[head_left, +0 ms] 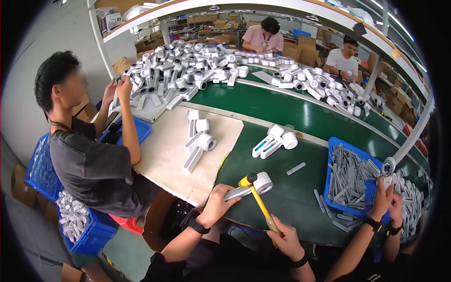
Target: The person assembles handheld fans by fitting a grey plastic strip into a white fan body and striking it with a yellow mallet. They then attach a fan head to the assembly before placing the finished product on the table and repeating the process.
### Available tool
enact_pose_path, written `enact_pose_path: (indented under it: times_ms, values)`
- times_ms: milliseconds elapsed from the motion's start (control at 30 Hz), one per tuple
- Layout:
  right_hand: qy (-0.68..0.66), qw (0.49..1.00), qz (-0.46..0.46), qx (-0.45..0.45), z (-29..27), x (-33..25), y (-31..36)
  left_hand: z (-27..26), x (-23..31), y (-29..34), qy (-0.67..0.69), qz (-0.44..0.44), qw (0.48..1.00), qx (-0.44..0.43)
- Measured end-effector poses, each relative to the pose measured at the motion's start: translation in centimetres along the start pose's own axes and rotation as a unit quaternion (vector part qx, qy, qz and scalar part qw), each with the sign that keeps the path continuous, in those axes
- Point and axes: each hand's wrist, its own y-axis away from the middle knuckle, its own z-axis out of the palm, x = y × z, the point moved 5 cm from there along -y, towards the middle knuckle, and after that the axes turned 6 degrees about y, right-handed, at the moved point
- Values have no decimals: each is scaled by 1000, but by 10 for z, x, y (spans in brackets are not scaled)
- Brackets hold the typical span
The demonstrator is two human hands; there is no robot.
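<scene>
My left hand (pixel 215 205) is closed round the handle of a white handheld device (pixel 264 182) with a round, drum-like head, keeping it low over the near edge of the green bench. Around the yellow grip of a small hammer (pixel 261 205) my right hand (pixel 287 239) is closed. The hammer's black-and-yellow head overlaps the device's handle; whether they touch I cannot tell. Beyond them lie two similar white devices (pixel 276 141) with blue showing in their handles. A loose grey strip (pixel 296 168) rests to their right. More white devices (pixel 199 141) lie on the beige sheet (pixel 164 145).
A blue tray (pixel 345 209) of grey strips stands at the right, beside a co-worker's hands (pixel 386 199) holding a similar device. Another person (pixel 91 155) sits at the left. Piled devices (pixel 178 70) cover the far bench; two people work beyond. Shelf posts (pixel 408 127) rise overhead.
</scene>
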Motion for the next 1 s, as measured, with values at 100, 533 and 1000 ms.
enact_pose_path:
  times_ms: [100, 533, 1000]
  values:
    - [151, 984, -95, 8, 4, -35, -3, -9, -4, 5, -81, 61, 993, 55]
    - [259, 954, -109, 100, 25, -67, 8, -13, -18, -1, -17, 71, 996, 50]
    - [282, 952, -91, 76, 43, -89, 7, -37, -24, 24, -81, 55, 990, 99]
